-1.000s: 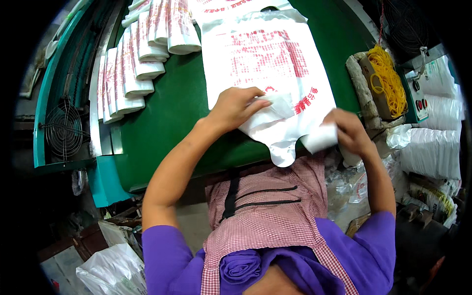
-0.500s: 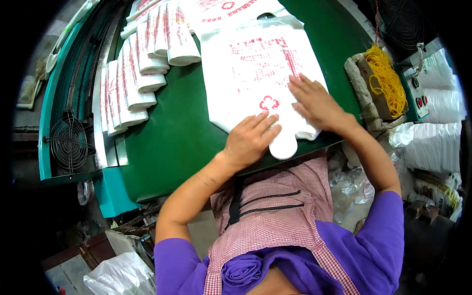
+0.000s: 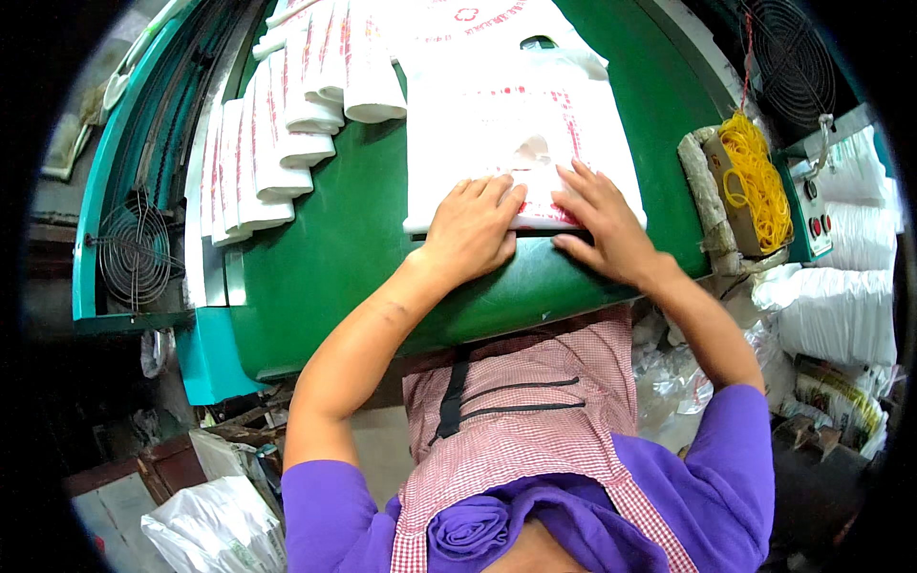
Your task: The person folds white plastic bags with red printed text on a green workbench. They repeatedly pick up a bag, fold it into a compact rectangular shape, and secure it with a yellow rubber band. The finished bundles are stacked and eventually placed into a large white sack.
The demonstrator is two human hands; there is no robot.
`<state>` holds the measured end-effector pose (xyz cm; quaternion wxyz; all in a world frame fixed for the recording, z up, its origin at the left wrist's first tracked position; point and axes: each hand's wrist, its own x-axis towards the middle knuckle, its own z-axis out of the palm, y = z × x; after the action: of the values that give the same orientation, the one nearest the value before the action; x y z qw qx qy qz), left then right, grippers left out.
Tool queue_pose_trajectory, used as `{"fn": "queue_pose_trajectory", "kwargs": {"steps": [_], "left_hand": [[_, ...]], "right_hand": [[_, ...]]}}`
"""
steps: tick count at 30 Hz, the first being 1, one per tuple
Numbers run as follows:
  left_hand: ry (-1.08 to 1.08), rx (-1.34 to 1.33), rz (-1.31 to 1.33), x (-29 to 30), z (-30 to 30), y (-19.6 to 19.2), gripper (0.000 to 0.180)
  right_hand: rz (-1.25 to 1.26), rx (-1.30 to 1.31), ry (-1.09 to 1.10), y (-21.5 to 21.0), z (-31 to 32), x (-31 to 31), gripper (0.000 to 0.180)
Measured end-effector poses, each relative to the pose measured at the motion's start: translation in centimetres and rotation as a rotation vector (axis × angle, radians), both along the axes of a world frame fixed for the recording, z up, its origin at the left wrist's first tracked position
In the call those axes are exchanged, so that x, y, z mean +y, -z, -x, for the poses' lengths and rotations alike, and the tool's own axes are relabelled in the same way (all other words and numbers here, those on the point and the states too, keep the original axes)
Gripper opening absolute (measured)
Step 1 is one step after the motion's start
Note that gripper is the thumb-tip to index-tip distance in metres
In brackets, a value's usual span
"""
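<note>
A white plastic bag (image 3: 487, 124) with red print lies flat on the green tabletop (image 3: 344, 267), its near end turned up into a straight fold. On the left part of that fold rests my left hand (image 3: 470, 227), fingers stretched over the plastic and thumb by the edge. My right hand (image 3: 609, 229) lies on the right part with fingers spread, its thumb just nearer than the fold. A pale flap (image 3: 531, 153) shows between the fingertips of both hands. Both hands partly cover the fold, and the bag's underside is hidden.
Rolled white bundles (image 3: 279, 153) with red print overlap at the left. More printed bags (image 3: 478, 24) lie beyond. A box of yellow rubber bands (image 3: 755, 191) stands at the right edge, beside red buttons (image 3: 820, 197). Stacked white bags (image 3: 836, 306) sit farther right.
The bag's near end, with its rounded tab and red emblem, has been folded up and away from me. My hands have moved from the bag's face to the new fold.
</note>
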<state>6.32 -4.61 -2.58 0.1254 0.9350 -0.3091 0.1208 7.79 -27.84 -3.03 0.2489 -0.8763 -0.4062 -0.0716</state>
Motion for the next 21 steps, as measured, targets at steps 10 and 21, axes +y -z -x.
{"fn": "queue_pose_trajectory", "kwargs": {"steps": [10, 21], "left_hand": [[0.095, 0.465, 0.121, 3.0, -1.1, -2.1, 0.035], [0.221, 0.472, -0.265, 5.0, 1.1, -4.4, 0.034]], "right_hand": [[-1.556, 1.440, 0.165, 1.2, 1.1, -2.8, 0.048], [0.242, 0.013, -0.328, -0.7, 0.3, -4.0, 0.053]]}}
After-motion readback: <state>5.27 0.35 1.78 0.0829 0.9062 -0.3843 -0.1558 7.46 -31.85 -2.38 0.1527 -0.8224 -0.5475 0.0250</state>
